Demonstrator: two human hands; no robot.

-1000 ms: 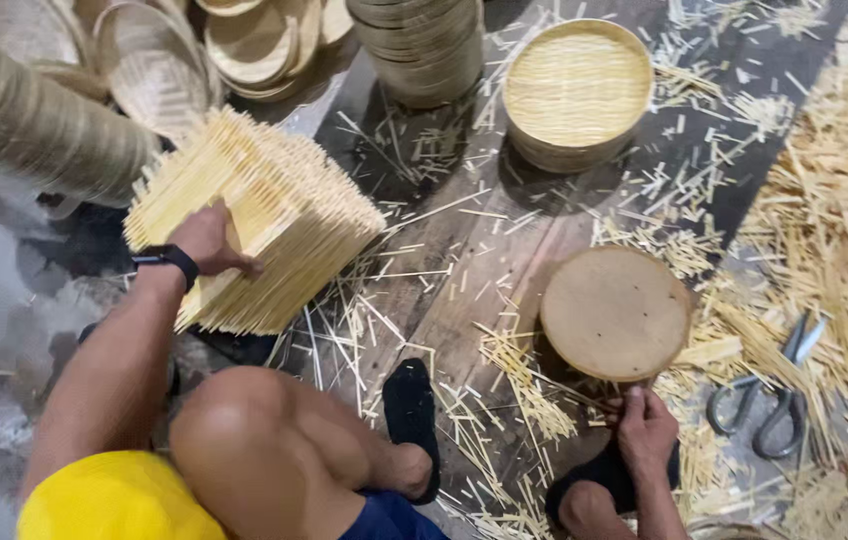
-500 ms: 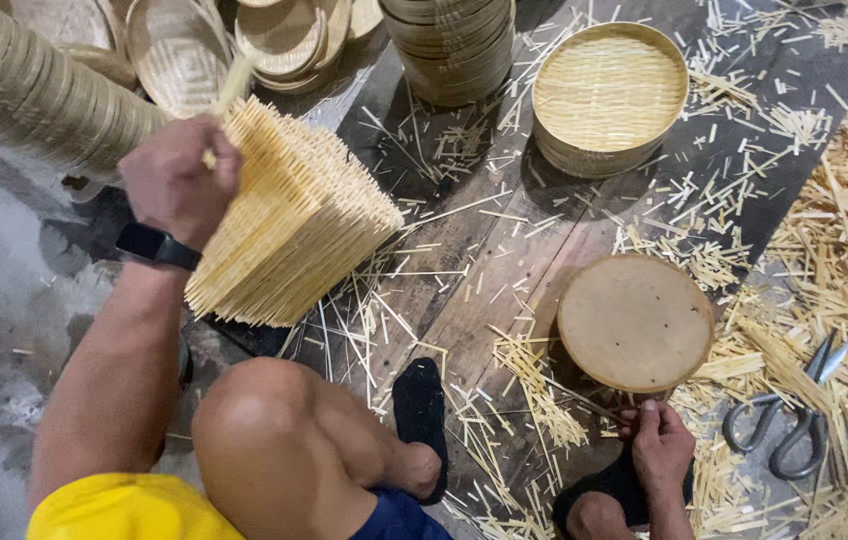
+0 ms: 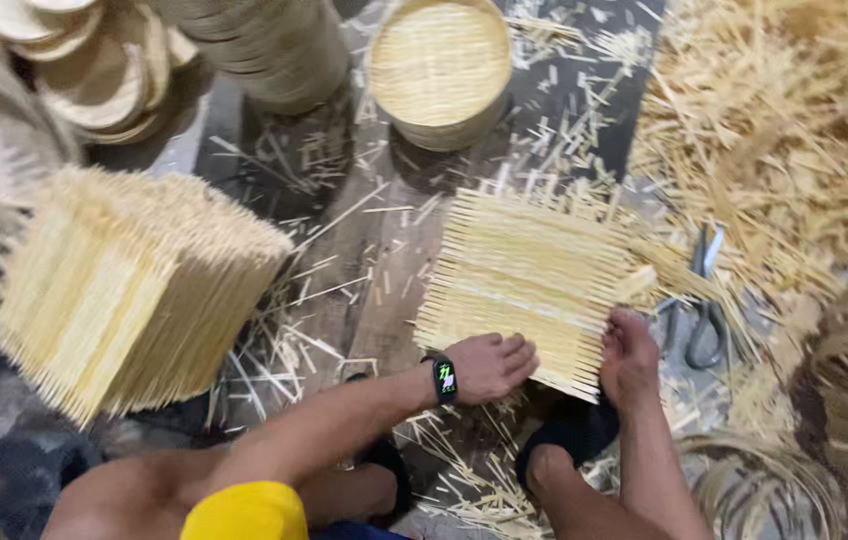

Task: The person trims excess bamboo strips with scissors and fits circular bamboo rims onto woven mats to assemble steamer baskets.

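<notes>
A square woven bamboo mat (image 3: 529, 285) lies flat on the floor (image 3: 364, 260) in front of the person. The left hand (image 3: 489, 365) rests on its near edge with fingers loosely curled, gripping nothing. The right hand (image 3: 629, 358) pinches the mat's near right corner. Scissors (image 3: 704, 300) lie just right; a stack of mats (image 3: 129, 285) stands well left, a round basket (image 3: 439, 65) beyond.

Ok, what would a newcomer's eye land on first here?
Probably the square bamboo mat at centre, with the left hand and right hand on its near edge. Next, the tall stack of mats at left and the round basket at the top. Scissors lie right of the mat among strewn splints.
</notes>
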